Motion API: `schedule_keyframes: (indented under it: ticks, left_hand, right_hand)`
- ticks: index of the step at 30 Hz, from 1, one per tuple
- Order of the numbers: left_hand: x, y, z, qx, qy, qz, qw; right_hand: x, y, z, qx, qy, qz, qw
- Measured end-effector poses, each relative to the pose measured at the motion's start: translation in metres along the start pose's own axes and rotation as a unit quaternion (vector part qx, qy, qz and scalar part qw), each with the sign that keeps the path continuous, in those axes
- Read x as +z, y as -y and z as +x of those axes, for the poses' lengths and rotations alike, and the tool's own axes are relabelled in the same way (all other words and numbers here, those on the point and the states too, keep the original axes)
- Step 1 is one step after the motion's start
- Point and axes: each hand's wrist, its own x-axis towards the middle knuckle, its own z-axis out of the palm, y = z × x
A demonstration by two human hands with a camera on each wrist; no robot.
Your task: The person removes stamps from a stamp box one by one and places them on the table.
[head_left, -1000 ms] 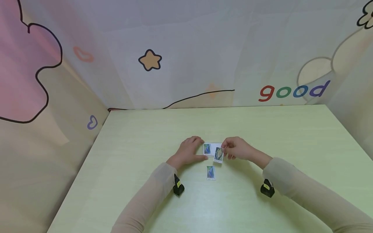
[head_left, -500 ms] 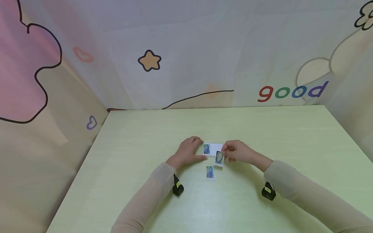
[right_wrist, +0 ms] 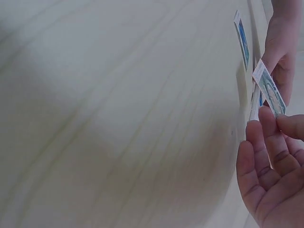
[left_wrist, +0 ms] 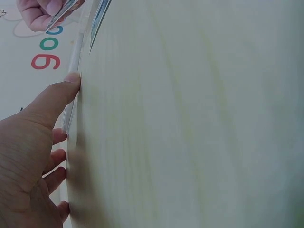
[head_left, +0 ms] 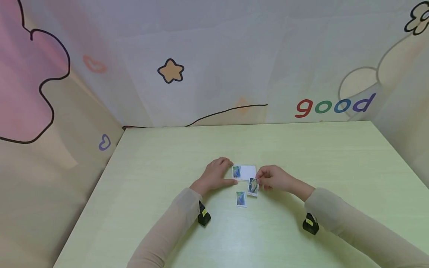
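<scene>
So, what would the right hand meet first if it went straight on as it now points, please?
The right hand would probably meet the white card just to the left first, though depth is unclear and it could pass above.

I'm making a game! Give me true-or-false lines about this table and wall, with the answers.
1. The right hand is pinching a little picture. True.
2. The letters in the word "good" are all red. False: only the g is red.
3. The left hand touches the edge of the white card. True.
4. The white card has no picture on it. False: a blue-green picture sits at its left end.
5. A loose picture lies on the table. True.
</scene>
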Motion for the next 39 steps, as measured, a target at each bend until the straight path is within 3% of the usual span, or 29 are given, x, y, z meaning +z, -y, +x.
schedule_keyframes:
  ticks: [18, 30, 39]
  left_hand:
    - [0.001, 0.0, 0.0, -0.001, -0.001, -0.006, 1.0]
    - [-0.001, -0.003, -0.001, 0.001, 0.002, -0.009, 1.0]
    - [0.0, -0.002, 0.0, 0.002, -0.003, -0.001, 1.0]
  right_hand:
    - [0.007, -0.007, -0.001, 0.002, 0.013, 0.006, 1.0]
    - [0.007, -0.009, -0.003, -0.023, 0.044, -0.002, 0.999]
    - [0.009, -0.012, 0.0, -0.004, 0.054, -0.022, 0.998]
